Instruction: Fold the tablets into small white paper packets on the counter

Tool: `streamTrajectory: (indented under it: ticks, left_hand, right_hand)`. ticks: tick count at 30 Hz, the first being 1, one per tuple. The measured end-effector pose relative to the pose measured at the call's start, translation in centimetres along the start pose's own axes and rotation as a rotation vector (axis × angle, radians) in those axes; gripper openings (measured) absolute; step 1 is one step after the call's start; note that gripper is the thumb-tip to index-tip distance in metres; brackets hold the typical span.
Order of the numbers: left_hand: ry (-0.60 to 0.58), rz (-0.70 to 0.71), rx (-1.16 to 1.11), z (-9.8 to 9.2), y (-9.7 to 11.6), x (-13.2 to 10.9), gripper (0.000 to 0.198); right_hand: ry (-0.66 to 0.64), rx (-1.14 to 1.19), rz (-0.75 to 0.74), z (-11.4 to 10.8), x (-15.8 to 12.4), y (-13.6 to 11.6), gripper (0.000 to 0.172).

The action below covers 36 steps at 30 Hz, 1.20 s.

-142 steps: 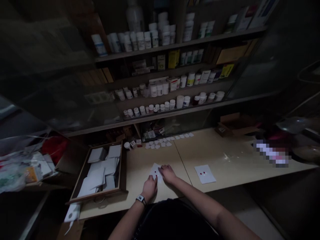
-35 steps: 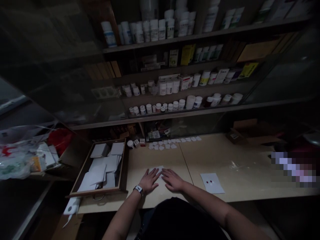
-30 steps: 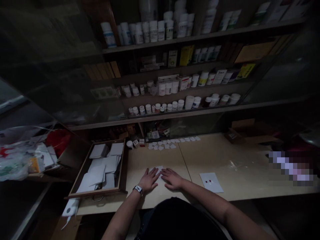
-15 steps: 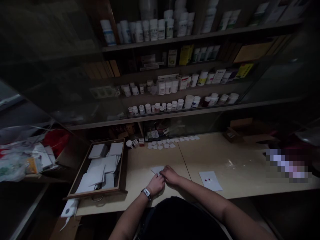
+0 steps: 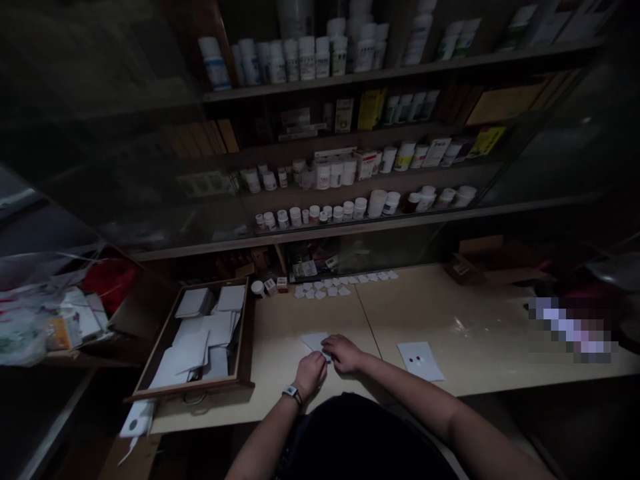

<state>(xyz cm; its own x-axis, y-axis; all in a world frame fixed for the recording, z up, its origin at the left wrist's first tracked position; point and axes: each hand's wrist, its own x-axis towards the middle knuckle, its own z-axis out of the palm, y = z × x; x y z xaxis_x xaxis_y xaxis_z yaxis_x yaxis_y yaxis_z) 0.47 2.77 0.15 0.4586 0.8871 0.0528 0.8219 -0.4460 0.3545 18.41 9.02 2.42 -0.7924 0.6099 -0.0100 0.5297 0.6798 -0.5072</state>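
A small white sheet of paper (image 5: 313, 339), partly folded, lies on the table before me, its near part hidden under my fingers. My left hand (image 5: 311, 372), with a watch at its wrist, is closed on the paper's near edge with curled fingers. From the right, my right hand (image 5: 343, 353) grips the same paper, fingers bent over its right side. The two hands are close together. Off to the right, another white sheet (image 5: 429, 368) lies flat with two dark red tablets (image 5: 415, 359) on it.
An open wooden drawer (image 5: 249, 347) with stacked white papers stands at left. Small folded paper packets (image 5: 333, 291) sit in rows at the back. Shelves of medicine bottles (image 5: 335, 175) rise behind; a cardboard box (image 5: 480, 263) is at right.
My left hand has shifted slightly down and left, its fingers curling more. My right hand has moved slightly down and right, and the paper between them shows more.
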Motion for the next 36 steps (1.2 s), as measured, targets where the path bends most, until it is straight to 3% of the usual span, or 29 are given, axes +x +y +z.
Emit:
streamTrajectory:
  ticks: [5, 8, 12, 18, 21, 27, 36]
  left_hand:
    - [0.091, -0.155, -0.215, -0.9, 1.1, -0.6, 0.023]
    - [0.174, -0.171, -0.308, -1.2, 1.2, -0.7, 0.019]
    - [0.231, -0.178, -0.272, -0.8, 0.6, -0.7, 0.017]
    - [0.164, -0.151, -0.124, -0.4, 0.6, -0.7, 0.022]
    - [0.176, -0.249, -0.143, -0.7, 1.1, -0.4, 0.023]
    - [0.313, -0.489, -0.26, -0.8, 1.4, 0.5, 0.027]
    - [0.284, -0.649, -0.256, -1.3, 0.9, 1.6, 0.023]
  right_hand:
    - [0.038, -0.012, 0.029, 0.9, 0.1, 0.3, 0.025]
    - [0.041, -0.014, 0.054, 1.1, 0.5, 0.4, 0.021]
    - [0.059, -0.01, 0.078, 1.0, 0.9, 0.4, 0.019]
    - [0.021, 0.029, 0.068, 0.3, 1.4, 0.5, 0.016]
    - [0.006, 0.059, 0.08, -0.1, 1.7, 0.7, 0.015]
    - [-0.056, 0.029, 0.204, -0.5, 2.6, 0.8, 0.016]
    - [-0.079, 0.026, 0.34, -0.2, 3.9, 0.7, 0.013]
